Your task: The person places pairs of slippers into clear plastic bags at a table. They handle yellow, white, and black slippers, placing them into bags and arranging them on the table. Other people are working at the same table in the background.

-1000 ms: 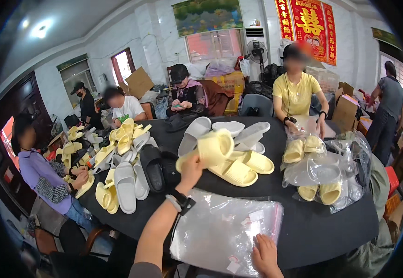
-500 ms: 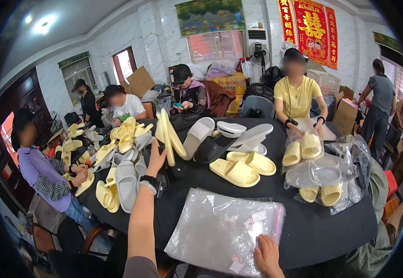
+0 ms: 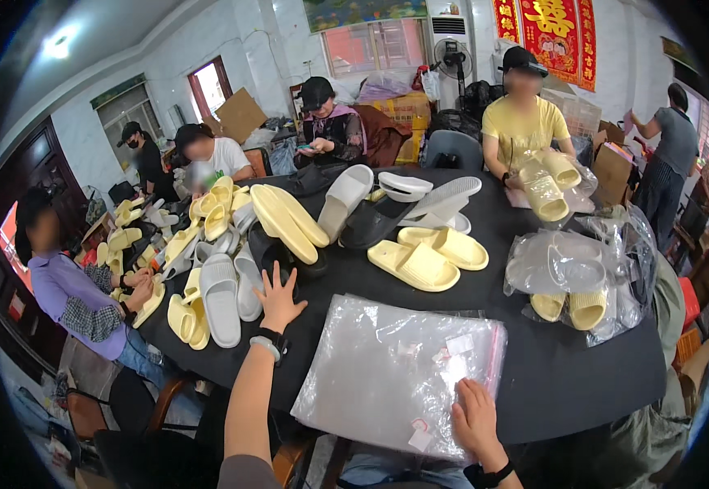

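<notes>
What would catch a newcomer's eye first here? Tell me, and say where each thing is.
Probably the shiny stack of clear plastic bags at the table's near edge, with the right hand resting on its right side. Just left of the stack, the left hand is spread wide, with a pair of pale yellow slippers beyond it. The bright red hanging stands out on the far wall, upper right.

A stack of bags [image 3: 370,367] lies at the near edge of the counter [image 3: 599,391], the right hand [image 3: 475,416] on its right side, the left hand [image 3: 279,303] just left of its far corner. Piled slippers [image 3: 220,297] crowd the left; behind the stack lies an unbagged pair [image 3: 415,265], with bagged slippers [image 3: 556,262] to its right.
</notes>
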`<action>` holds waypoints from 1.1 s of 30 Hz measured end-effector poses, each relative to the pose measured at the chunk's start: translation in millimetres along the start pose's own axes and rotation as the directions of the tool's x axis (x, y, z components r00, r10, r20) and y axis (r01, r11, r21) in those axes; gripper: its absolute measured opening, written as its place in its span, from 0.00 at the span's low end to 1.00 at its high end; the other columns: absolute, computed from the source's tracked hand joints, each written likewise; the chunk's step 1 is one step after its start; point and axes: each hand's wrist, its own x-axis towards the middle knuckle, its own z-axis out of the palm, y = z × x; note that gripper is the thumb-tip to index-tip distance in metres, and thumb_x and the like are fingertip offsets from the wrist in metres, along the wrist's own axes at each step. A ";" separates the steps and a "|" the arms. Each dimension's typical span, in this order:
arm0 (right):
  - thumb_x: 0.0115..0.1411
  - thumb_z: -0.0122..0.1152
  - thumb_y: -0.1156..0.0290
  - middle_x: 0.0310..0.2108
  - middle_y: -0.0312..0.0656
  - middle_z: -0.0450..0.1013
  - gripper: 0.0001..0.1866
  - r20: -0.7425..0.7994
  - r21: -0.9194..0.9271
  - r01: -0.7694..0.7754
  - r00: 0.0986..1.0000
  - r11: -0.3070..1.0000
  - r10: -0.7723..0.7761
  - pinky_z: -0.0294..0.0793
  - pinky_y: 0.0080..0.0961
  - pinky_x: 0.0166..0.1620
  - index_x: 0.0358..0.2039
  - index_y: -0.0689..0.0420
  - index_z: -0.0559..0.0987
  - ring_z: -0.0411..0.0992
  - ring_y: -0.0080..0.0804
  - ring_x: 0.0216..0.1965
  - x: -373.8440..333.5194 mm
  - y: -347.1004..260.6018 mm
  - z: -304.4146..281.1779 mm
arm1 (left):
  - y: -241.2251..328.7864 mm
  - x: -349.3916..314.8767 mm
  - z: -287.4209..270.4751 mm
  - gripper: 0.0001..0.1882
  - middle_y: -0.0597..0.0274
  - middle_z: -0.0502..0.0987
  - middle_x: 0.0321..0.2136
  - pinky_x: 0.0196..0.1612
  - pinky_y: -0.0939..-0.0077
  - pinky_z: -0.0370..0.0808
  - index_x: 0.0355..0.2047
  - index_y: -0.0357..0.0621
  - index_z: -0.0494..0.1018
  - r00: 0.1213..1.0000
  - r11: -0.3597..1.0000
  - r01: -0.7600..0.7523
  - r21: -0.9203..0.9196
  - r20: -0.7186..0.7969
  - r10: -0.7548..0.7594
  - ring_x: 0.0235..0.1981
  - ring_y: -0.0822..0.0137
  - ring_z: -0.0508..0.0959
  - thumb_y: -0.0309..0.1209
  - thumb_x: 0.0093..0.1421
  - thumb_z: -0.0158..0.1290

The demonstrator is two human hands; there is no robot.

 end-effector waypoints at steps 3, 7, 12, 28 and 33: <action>0.57 0.59 0.67 0.58 0.51 0.68 0.27 0.009 0.010 0.022 1.000 1.000 -0.022 0.59 0.45 0.64 0.57 0.62 0.71 0.63 0.51 0.61 2.7 -4.7 3.1 | -44.6 -10.2 32.3 0.37 0.53 0.48 0.71 0.61 0.22 0.52 0.63 0.59 0.65 0.996 0.992 -0.067 0.104 -0.058 0.073 0.71 0.37 0.43 0.38 0.52 0.65; 0.58 0.58 0.66 0.58 0.51 0.68 0.27 0.001 -0.006 0.005 1.000 1.000 -0.005 0.59 0.45 0.64 0.57 0.61 0.71 0.63 0.51 0.61 2.1 -5.9 0.6 | -61.3 12.8 60.3 0.28 0.53 0.58 0.67 0.63 0.37 0.59 0.58 0.54 0.72 0.970 0.980 -0.147 0.132 -0.176 0.169 0.71 0.40 0.46 0.36 0.56 0.62; 0.59 0.58 0.65 0.58 0.51 0.68 0.26 -0.001 -0.029 0.005 1.000 1.000 -0.005 0.59 0.44 0.63 0.57 0.61 0.72 0.63 0.50 0.61 1.7 -5.4 -0.8 | -63.8 43.3 63.9 0.25 0.53 0.59 0.67 0.64 0.45 0.60 0.57 0.53 0.73 0.959 0.992 -0.012 0.129 -0.278 0.047 0.70 0.46 0.50 0.38 0.58 0.58; 0.55 0.62 0.78 0.60 0.52 0.65 0.27 -0.092 0.218 0.007 0.996 0.976 0.013 0.62 0.43 0.63 0.57 0.61 0.71 0.62 0.53 0.62 2.5 -6.7 -13.9 | -2.1 -155.0 5.0 0.39 0.39 0.50 0.69 0.71 0.66 0.48 0.68 0.29 0.47 0.894 0.546 0.121 -0.829 0.331 0.304 0.71 0.52 0.50 0.44 0.70 0.47; 0.57 0.61 0.73 0.63 0.55 0.62 0.28 -0.132 -0.083 0.075 0.987 0.994 -0.086 0.56 0.48 0.66 0.59 0.61 0.69 0.59 0.53 0.65 0.2 -14.9 -51.1 | -4.6 -187.5 28.5 0.40 0.40 0.42 0.71 0.71 0.65 0.44 0.69 0.28 0.38 0.904 0.396 0.185 -0.899 0.314 0.289 0.73 0.53 0.44 0.39 0.70 0.47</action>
